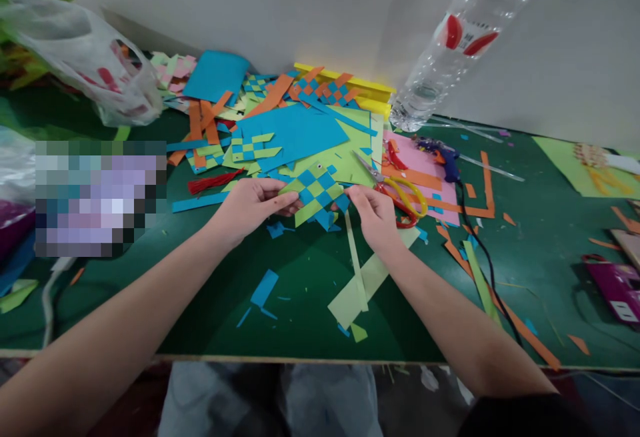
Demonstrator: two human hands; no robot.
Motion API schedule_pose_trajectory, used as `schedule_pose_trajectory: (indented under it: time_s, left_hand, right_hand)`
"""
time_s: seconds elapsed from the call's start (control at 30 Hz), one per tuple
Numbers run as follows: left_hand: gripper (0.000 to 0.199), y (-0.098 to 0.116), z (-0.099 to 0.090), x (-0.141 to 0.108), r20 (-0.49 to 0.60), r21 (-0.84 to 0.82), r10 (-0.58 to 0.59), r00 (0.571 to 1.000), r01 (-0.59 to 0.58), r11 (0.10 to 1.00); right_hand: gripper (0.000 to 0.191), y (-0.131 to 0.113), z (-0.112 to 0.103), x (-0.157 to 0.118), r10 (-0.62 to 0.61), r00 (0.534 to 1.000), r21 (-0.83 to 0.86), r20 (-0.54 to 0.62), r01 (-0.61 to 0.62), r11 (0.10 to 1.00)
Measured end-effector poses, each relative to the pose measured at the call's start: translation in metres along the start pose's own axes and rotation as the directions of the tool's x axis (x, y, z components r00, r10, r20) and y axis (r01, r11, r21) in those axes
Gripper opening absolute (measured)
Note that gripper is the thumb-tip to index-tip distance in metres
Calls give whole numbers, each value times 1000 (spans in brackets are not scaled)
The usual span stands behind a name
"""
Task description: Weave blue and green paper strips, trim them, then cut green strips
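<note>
A woven blue and green paper piece [316, 190] is held up over the table, its checks running diagonally, with a small hole or eyelet near its top corner. My left hand [260, 202] grips its left edge, thumb in front and fingers partly behind. At the right corner my right hand [371, 213] pinches the paper between thumb and fingertips. Scissors with yellow and red handles [407, 198] lie just right of my right hand, blades apart. Behind the piece are a blue sheet [295, 133] and another woven green and blue piece [247, 148].
A plastic bottle [450, 47] stands at the back right. A white bag [100, 63] is back left, a blurred-out object [100, 197] below it. Paper scraps, a red tassel [215, 182], a glue gun [447, 162] with a black cord and a purple box [615, 287] lie around.
</note>
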State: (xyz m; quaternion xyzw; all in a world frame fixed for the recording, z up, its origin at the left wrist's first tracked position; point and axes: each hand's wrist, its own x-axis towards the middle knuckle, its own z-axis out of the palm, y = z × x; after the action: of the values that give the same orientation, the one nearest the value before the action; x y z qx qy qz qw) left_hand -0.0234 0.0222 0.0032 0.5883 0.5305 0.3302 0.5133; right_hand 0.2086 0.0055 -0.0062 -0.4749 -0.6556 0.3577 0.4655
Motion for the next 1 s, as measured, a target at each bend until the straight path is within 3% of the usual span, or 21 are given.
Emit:
schedule_pose_trajectory:
  time_s: [0.33,0.53,0.7,0.9,1.0]
  left_hand:
    - [41,0,3,0,-3,-143,-54,999,53,988]
    - [38,0,1,-1,45,76,67,997,-70,995]
    - [35,3,0,-1,87,167,61,994,-75,983]
    - [32,4,-4,1,84,171,30,996,-45,984]
    - [31,-1,-10,4,-16,123,8,1000,-6,992]
  right_hand:
    - [28,5,1,1,-21,1000,-53,18,22,998]
    - [26,3,0,1,-50,993,-24,108,53,998]
    - [28,-1,1,0,-87,981,-60,174,99,993]
    - [33,1,2,1,-108,994,-157,32,112,981]
    - [36,5,0,2,-45,999,-77,-16,44,996]
